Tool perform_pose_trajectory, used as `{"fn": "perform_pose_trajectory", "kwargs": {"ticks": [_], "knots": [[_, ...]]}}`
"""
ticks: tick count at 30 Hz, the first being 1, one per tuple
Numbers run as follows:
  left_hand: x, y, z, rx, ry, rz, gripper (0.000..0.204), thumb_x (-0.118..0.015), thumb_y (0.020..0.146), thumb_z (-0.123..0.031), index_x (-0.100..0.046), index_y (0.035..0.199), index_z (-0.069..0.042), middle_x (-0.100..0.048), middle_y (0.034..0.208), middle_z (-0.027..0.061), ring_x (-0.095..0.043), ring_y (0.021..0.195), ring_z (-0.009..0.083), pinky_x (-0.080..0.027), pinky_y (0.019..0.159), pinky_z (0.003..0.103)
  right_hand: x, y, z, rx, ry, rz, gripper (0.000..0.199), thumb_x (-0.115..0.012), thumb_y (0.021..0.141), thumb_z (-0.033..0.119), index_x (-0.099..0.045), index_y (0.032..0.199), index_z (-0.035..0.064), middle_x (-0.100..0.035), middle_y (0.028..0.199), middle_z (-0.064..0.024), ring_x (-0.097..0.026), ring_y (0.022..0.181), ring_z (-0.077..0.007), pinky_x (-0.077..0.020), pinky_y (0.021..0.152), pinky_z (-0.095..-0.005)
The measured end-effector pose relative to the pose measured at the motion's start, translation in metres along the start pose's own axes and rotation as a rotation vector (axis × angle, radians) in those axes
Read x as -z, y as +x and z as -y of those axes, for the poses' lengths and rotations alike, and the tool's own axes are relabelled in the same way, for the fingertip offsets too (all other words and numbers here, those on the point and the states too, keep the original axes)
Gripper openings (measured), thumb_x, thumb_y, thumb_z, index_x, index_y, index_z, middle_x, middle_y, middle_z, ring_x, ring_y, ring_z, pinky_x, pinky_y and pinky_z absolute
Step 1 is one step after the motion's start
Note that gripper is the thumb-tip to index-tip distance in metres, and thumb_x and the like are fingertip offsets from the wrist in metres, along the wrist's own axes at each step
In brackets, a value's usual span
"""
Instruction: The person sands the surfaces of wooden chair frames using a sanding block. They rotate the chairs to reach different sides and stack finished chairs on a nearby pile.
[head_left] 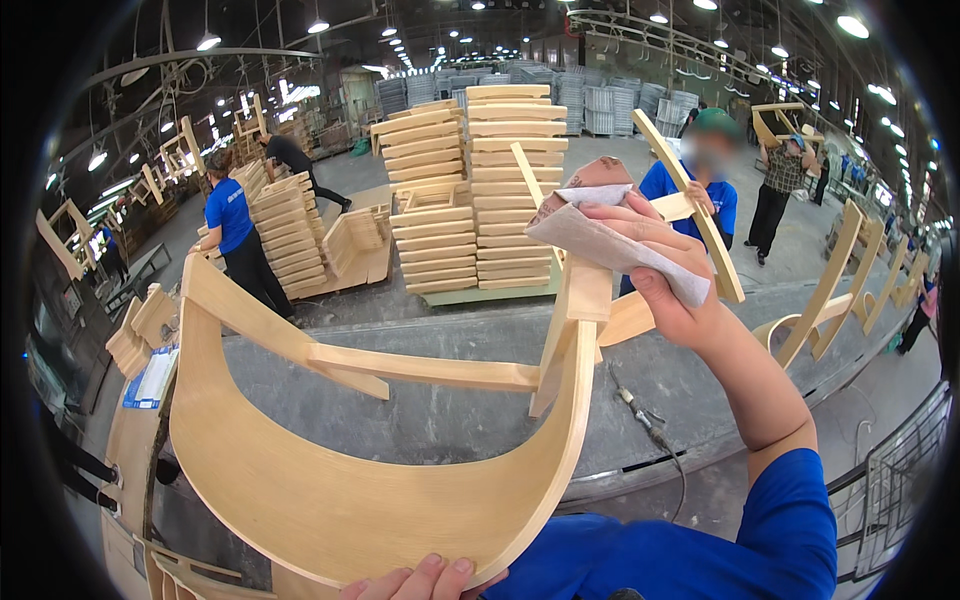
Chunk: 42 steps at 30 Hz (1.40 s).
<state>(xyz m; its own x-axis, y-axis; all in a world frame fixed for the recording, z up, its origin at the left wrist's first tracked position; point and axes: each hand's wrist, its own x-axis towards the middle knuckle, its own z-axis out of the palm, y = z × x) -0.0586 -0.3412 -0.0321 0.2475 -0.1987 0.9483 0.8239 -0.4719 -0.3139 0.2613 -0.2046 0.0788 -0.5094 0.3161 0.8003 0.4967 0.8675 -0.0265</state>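
Note:
A curved pale-wood chair frame (330,500) with a crossbar and upright posts fills the lower middle of the view, tilted toward me. My left hand (420,580) grips its bottom edge, with only the fingertips showing. My right hand (665,270) is raised at the frame's upper right post and holds a folded sheet of sandpaper (590,215), brown on one side and grey-white on the other, pressed against the wood there.
A grey workbench (450,410) lies under the frame, with a cabled tool (640,415) on it. Tall stacks of wooden parts (480,190) stand behind. Several people in blue shirts work around, one (705,185) just beyond my right hand. More curved frames (840,290) lean at right.

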Motion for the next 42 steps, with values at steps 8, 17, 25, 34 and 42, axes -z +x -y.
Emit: {"fn": "perform_pose_trajectory", "kwargs": {"ticks": [8,17,25,34,42], "knots": [[0.014,-0.004,-0.006,0.036,-0.019,0.051,0.026,-0.074,0.079,-0.042,-0.07,0.079,-0.016,-0.062,0.072,-0.0026,-0.052,0.068,0.0149,-0.037,0.061,0.027,0.0,-0.01,0.0,0.038,-0.061,0.022,0.032,-0.054,0.084,0.009,-0.064,0.112,-0.0005,-0.064,0.119,-0.0153,-0.055,0.121,-0.0325,-0.0264,0.11,-0.0485],[-0.002,0.004,0.007,0.006,0.062,0.119,0.035,-0.074,0.075,-0.048,-0.067,0.083,-0.015,-0.058,0.076,-0.0048,-0.05,0.073,0.0172,-0.033,0.073,0.033,-0.017,-0.007,0.081,0.403,-0.239,0.078,0.026,-0.058,0.083,0.009,-0.069,0.107,0.0066,-0.068,0.115,-0.0044,-0.059,0.118,-0.0242,-0.0264,0.109,-0.0479],[-0.014,0.026,0.018,0.184,0.019,0.374,0.027,-0.073,0.079,-0.044,-0.067,0.091,-0.021,-0.059,0.086,-0.01,-0.05,0.083,0.0126,-0.029,0.079,0.032,-0.036,-0.01,0.064,0.289,-0.24,0.043,0.028,-0.064,0.08,0.017,-0.067,0.104,0.0058,-0.067,0.111,-0.0108,-0.063,0.109,-0.0252,-0.036,0.103,-0.05],[-0.033,0.031,0.026,0.142,0.006,0.303,0.027,-0.074,0.077,-0.041,-0.068,0.091,-0.019,-0.058,0.082,-0.0099,-0.05,0.083,0.0123,-0.028,0.078,0.031,-0.04,0.004,0.071,0.1,-0.283,-0.037,0.035,-0.064,0.082,0.013,-0.065,0.117,0.0082,-0.064,0.121,-0.0081,-0.061,0.114,-0.0242,-0.0284,0.106,-0.0486],[-0.037,0.043,0.033,0.157,-0.055,0.299,0.027,-0.077,0.075,-0.037,-0.068,0.089,-0.015,-0.063,0.083,-0.004,-0.054,0.08,0.0174,-0.032,0.078,0.034,-0.049,-0.002,0.054,0.104,-0.321,-0.094,0.029,-0.062,0.084,0.01,-0.067,0.112,0.0049,-0.067,0.115,-0.0107,-0.062,0.112,-0.0234,-0.0254,0.108,-0.0511]]}}
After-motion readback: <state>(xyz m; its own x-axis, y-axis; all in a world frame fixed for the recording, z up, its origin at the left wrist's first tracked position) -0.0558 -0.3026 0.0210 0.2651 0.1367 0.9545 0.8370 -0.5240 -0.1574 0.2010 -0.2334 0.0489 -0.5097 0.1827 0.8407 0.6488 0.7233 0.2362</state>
